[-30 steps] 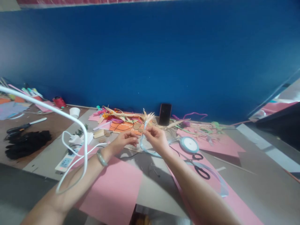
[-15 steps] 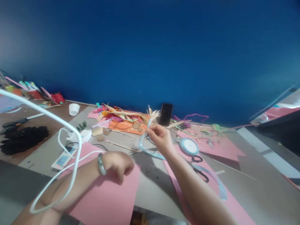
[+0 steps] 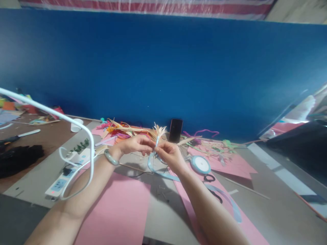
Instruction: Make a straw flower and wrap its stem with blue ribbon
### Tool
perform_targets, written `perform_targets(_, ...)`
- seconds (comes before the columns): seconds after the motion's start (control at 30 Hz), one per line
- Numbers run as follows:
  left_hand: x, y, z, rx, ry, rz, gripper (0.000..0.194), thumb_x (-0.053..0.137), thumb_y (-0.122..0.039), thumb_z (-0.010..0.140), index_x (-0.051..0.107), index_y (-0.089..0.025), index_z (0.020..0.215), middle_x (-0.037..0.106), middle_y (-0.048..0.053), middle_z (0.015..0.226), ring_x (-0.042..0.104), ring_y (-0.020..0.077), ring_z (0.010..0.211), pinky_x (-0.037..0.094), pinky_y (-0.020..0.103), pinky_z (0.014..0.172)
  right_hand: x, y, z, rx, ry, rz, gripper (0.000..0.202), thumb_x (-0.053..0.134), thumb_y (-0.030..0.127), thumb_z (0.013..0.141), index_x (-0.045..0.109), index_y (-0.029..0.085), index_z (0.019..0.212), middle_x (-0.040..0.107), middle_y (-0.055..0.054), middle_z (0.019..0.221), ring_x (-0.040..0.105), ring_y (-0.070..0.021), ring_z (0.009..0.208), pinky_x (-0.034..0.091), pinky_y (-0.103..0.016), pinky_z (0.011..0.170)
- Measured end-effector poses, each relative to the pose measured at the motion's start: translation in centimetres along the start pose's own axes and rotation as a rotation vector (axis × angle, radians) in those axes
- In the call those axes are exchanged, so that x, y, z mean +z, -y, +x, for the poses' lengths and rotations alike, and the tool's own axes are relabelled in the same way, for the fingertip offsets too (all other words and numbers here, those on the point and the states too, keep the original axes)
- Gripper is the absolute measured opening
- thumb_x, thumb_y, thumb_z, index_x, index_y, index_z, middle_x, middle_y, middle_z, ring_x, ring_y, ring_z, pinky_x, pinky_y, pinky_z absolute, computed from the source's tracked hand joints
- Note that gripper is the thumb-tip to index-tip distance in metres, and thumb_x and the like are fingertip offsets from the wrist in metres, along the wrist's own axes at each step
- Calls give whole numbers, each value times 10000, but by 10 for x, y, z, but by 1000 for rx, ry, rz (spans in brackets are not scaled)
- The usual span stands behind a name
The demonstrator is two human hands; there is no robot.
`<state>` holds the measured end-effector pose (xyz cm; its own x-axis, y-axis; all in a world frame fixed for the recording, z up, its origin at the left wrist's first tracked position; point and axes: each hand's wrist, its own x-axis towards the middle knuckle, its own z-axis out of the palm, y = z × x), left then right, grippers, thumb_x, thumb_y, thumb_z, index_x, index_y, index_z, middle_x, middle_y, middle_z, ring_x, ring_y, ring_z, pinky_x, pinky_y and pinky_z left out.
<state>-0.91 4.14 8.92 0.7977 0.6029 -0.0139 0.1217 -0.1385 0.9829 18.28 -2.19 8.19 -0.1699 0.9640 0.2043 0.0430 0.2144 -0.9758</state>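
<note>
A pale cream flower (image 3: 160, 130), seemingly made of dry strips, stands upright above my fingers, its stem wrapped in light blue ribbon. My right hand (image 3: 170, 154) pinches the stem just below the petals. From the other side my left hand (image 3: 135, 144), with a jade-coloured bangle (image 3: 111, 158) on the wrist, closes its fingertips at the same stem. The light blue ribbon (image 3: 163, 175) hangs below the hands in a loop and runs right, behind my right forearm. To the right of that hand lies a ribbon spool (image 3: 201, 164) with a white centre. Exact fingertip contact is small and partly hidden.
Black-handled scissors (image 3: 209, 178) lie partly behind my right forearm on pink paper. A phone (image 3: 175, 130) leans against the blue wall. A white cable (image 3: 58, 115) arcs across my left forearm near a power strip (image 3: 60, 183). Craft scraps (image 3: 122, 127) and a white cup (image 3: 76, 125) stand behind.
My left hand has risen from above the pink paper to the flower stem and closed there. My right hand keeps its pinch. The view has tilted up, showing the wall's top edge.
</note>
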Motion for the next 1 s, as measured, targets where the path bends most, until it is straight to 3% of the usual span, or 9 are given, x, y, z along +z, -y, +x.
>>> perform_targets(0.13,8,-3,10,107,-44,-146,314,785,-259,646,664,-126,904,610,26,760,532,102,653,426,216,594,-4,3,1,-40,-28,-66,279,678,403,751,566,157,680,461,48,524,363,-63,459,268,-199,429)
perform_targets(0.3,13,14,15,146,-172,-389,308,807,-284,627,639,-116,824,582,4,667,499,76,556,379,203,524,-5,-2,2,-103,-25,-163,270,669,390,755,584,156,651,509,28,557,397,-73,485,310,-211,465)
perform_targets(0.5,6,33,15,163,-59,-478,266,795,-314,645,675,-118,778,587,18,656,506,85,533,378,218,503,-2,-4,0,0,120,-44,260,687,374,757,574,152,683,501,42,518,392,-61,451,281,-198,438)
perform_targets(0.77,8,31,8,162,50,-347,342,815,-411,582,731,-134,763,582,25,637,418,68,461,300,225,437,3,3,-7,96,320,129,332,726,408,718,522,151,666,442,65,501,321,-44,451,230,-198,435)
perform_targets(0.9,8,33,5,129,-9,-241,397,831,-464,523,728,-135,719,591,37,614,504,125,544,392,248,508,6,5,-9,128,385,166,335,746,389,698,527,142,644,443,59,528,328,-39,465,238,-200,445)
perform_targets(1.0,10,33,3,126,13,-221,393,838,-454,509,733,-146,729,632,53,681,555,165,643,445,278,604,6,7,-11,158,410,220,323,744,398,698,541,149,662,438,69,501,312,-35,432,209,-196,414)
